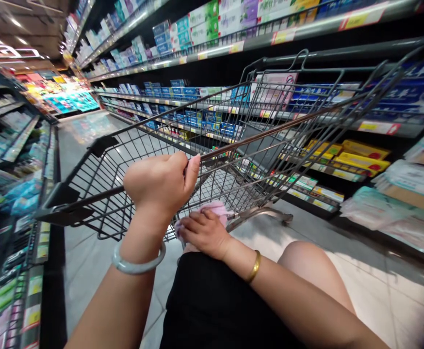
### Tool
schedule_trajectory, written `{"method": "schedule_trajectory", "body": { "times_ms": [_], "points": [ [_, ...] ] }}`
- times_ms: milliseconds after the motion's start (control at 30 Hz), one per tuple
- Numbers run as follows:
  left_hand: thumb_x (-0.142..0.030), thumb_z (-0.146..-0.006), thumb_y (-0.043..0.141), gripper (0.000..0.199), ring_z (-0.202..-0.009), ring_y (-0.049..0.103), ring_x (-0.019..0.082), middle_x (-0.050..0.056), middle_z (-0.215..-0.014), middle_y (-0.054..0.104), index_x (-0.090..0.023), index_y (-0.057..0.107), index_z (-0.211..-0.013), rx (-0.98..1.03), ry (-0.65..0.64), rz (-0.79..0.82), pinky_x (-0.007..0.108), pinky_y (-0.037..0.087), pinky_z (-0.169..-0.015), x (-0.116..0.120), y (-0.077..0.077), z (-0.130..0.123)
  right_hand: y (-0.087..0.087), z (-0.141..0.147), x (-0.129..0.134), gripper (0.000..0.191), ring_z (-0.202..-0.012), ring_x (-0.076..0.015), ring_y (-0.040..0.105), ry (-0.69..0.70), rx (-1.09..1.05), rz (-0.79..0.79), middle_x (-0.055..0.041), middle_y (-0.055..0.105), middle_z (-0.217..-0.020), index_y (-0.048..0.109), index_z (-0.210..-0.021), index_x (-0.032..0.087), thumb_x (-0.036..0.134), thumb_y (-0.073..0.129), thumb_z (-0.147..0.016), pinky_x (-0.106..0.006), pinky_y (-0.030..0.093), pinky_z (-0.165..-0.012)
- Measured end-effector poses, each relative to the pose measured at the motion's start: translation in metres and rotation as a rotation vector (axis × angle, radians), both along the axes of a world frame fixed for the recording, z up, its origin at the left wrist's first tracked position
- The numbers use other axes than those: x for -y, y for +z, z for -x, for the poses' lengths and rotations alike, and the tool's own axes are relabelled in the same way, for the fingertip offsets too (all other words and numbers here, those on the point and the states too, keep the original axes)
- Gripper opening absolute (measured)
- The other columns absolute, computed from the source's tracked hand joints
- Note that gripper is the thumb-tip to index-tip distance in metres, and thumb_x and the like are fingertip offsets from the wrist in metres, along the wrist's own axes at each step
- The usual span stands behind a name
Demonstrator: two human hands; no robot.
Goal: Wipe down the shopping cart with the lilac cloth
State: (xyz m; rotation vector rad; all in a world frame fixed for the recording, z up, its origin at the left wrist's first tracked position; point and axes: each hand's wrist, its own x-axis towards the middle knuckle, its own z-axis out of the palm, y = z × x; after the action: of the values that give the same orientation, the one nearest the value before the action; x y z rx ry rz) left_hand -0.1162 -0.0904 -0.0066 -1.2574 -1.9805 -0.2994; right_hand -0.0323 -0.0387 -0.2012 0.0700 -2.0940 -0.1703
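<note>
My left hand [157, 182], with a pale bangle on its wrist, is closed round the top side rail of a wire shopping cart [266, 130]. The cart stands across in front of me, its wire basket showing no goods that I can make out. Lower down, my right hand [207, 232], a gold bracelet on its wrist, rests at my knee with its fingers curled over a pink cloth [217, 209]. Part of the cloth is hidden under the fingers. My black-clad leg [212, 300] lies below that hand.
Beyond the cart runs a tall shelf [255, 51] of boxed goods with price tags. Yellow boxes [361, 155] and clear-wrapped packs [390, 208] sit low on the right. Another shelf [33, 271] lines the left. The tiled aisle [84, 126] leads to a bright display [70, 99].
</note>
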Motion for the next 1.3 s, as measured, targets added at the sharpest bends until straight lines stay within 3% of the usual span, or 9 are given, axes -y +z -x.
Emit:
{"method": "schedule_trajectory", "body": {
  "times_ms": [133, 300, 367, 533, 733, 867, 967, 1167, 1300],
  "points": [
    [-0.061, -0.100, 0.032, 0.058, -0.052, 0.037, 0.017, 0.006, -0.058, 0.056, -0.022, 0.056, -0.065, -0.052, -0.023, -0.040, 0.036, 0.010, -0.059, -0.002, -0.004, 0.003, 0.007, -0.008, -0.006, 0.014, -0.114, -0.0183, 0.058, -0.056, -0.085, 0.044, 0.0004, 0.075, -0.120, 0.070, -0.108, 0.027, 0.026, 0.058, -0.101, -0.039, 0.038, -0.095],
    [-0.059, -0.101, 0.034, 0.056, -0.052, 0.036, 0.017, 0.004, -0.057, 0.053, -0.022, 0.057, -0.066, -0.097, -0.023, -0.051, 0.036, 0.010, -0.059, -0.001, -0.006, 0.008, -0.018, -0.011, -0.009, 0.013, -0.108, -0.0176, 0.059, 0.035, 0.129, -0.078, -0.0014, 0.075, -0.116, 0.070, -0.102, 0.024, 0.022, 0.057, -0.101, -0.038, 0.039, -0.091],
    [-0.059, -0.101, 0.035, 0.055, -0.052, 0.036, 0.018, 0.004, -0.056, 0.053, -0.022, 0.056, -0.065, -0.104, -0.021, -0.053, 0.036, 0.009, -0.059, -0.001, -0.007, 0.009, -0.012, -0.016, -0.014, 0.014, -0.110, -0.0177, 0.058, 0.025, 0.125, -0.061, -0.0009, 0.074, -0.119, 0.070, -0.104, 0.025, 0.023, 0.057, -0.101, -0.038, 0.038, -0.092],
    [-0.058, -0.101, 0.035, 0.055, -0.052, 0.035, 0.017, 0.004, -0.057, 0.054, -0.022, 0.057, -0.065, -0.097, -0.020, -0.049, 0.036, 0.009, -0.060, -0.002, -0.008, 0.010, 0.022, -0.036, -0.029, 0.015, -0.113, -0.0195, 0.055, -0.102, 0.016, 0.107, -0.0006, 0.073, -0.120, 0.070, -0.109, 0.027, 0.029, 0.058, -0.102, -0.039, 0.036, -0.098],
    [-0.059, -0.101, 0.034, 0.056, -0.053, 0.035, 0.017, 0.004, -0.058, 0.054, -0.022, 0.055, -0.065, -0.106, 0.001, -0.036, 0.036, 0.010, -0.058, -0.001, -0.006, 0.010, -0.002, -0.033, -0.023, 0.011, -0.104, -0.0190, 0.057, -0.011, 0.193, -0.009, 0.0001, 0.074, -0.111, 0.069, -0.101, 0.024, 0.025, 0.058, -0.101, -0.038, 0.037, -0.091],
    [-0.060, -0.102, 0.031, 0.058, -0.056, 0.042, 0.018, 0.005, -0.061, 0.059, -0.022, 0.054, -0.065, -0.058, -0.011, 0.003, 0.035, 0.013, -0.057, 0.004, 0.000, 0.008, 0.011, -0.039, -0.030, 0.014, -0.111, -0.0193, 0.056, -0.067, 0.095, 0.076, -0.0008, 0.073, -0.118, 0.069, -0.105, 0.026, 0.028, 0.056, -0.102, -0.039, 0.035, -0.096],
    [-0.059, -0.103, 0.030, 0.059, -0.062, 0.051, 0.020, 0.006, -0.064, 0.063, -0.022, 0.058, -0.066, 0.033, -0.032, 0.033, 0.035, 0.017, -0.056, 0.006, 0.008, -0.002, 0.022, -0.047, -0.038, 0.017, -0.114, -0.0205, 0.054, -0.137, 0.072, 0.189, -0.0033, 0.072, -0.122, 0.070, -0.111, 0.026, 0.031, 0.056, -0.103, -0.040, 0.035, -0.097],
    [-0.050, -0.103, 0.038, 0.044, -0.075, 0.064, 0.023, 0.006, -0.082, 0.074, -0.025, 0.072, -0.091, 0.145, -0.176, 0.075, 0.035, 0.026, -0.061, -0.022, 0.025, -0.040, 0.010, -0.045, -0.036, 0.012, -0.103, -0.0199, 0.056, -0.069, 0.265, 0.110, -0.0026, 0.073, -0.108, 0.070, -0.105, 0.025, 0.030, 0.061, -0.100, -0.038, 0.036, -0.082],
    [-0.056, -0.104, 0.021, 0.065, -0.067, 0.062, 0.024, 0.010, -0.079, 0.073, -0.022, 0.072, -0.084, 0.151, -0.061, 0.111, 0.035, 0.018, -0.057, -0.045, 0.020, -0.052, 0.026, -0.055, -0.045, 0.016, -0.111, -0.0200, 0.055, -0.110, 0.088, 0.177, -0.0031, 0.072, -0.117, 0.070, -0.110, 0.025, 0.030, 0.057, -0.102, -0.038, 0.036, -0.090]
  ]
}}
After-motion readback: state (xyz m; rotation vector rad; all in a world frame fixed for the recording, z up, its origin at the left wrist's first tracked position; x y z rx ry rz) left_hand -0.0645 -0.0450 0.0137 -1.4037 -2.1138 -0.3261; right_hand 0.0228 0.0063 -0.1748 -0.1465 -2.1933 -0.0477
